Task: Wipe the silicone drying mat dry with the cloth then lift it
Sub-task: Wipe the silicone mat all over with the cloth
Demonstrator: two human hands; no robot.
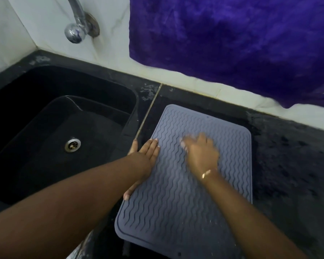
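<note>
1. Hands are both lying on the silicone drying mat, which is lying flat on the dark bench.
2. The left hand is resting spread and flat, palm down, along the mat's left edge, with its fingers pointing away from the person and its thumb lying partly off the mat's edge.
3. The right hand is lying palm down on the mat's upper middle, just to the right of the left hand; it is blurred, its fingers are reaching loosely toward the left, and it is pinching nothing that can be seen.
4. A thin bracelet is sitting on the right wrist.
5. The mat is grey with wavy ridges, and most of it is stretching below and to the right of the hands.
6. A black sink with a metal drain is lying to the left of the left hand.
7. A chrome tap is hanging on the white wall well beyond the hands.
8. A purple cloth is hanging on the wall beyond the right hand, apart from both hands.
</note>
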